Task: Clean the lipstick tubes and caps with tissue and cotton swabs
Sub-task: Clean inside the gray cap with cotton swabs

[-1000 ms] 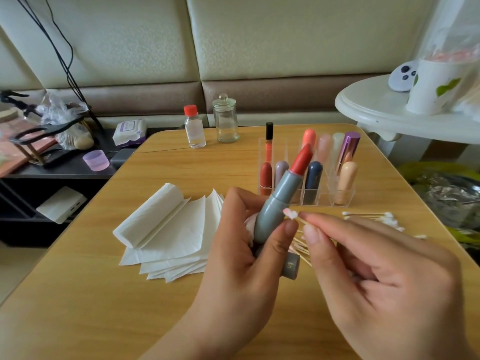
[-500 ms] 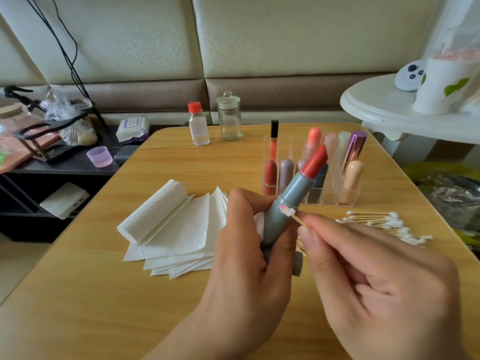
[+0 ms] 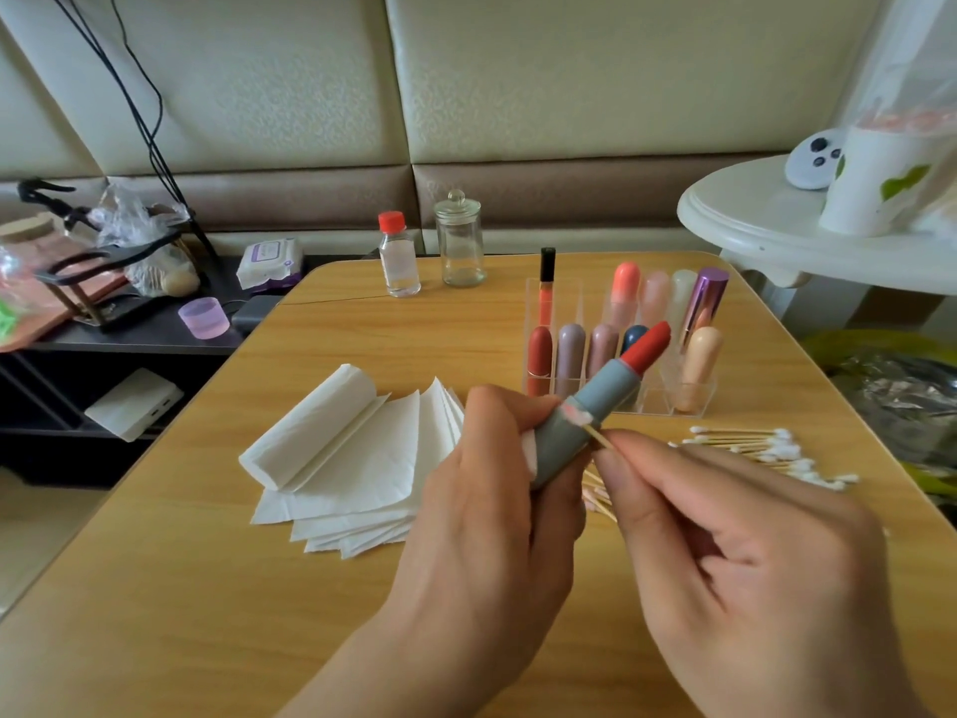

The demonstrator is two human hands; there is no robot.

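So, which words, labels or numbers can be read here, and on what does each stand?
None can be read.
Wet-wipes pack: purple label, print too blurred.
Clear bottle with red cap: no label visible.
Grey lipstick tube in the left hand: no print showing.

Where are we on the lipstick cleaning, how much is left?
Done: can't tell; nothing visibly set aside as finished. In hand: left hand grips the open grey lipstick while right hand rubs a cotton swab, tip pink-stained, on its barrel. Left: lipsticks in the clear organizer, seemingly untouched.
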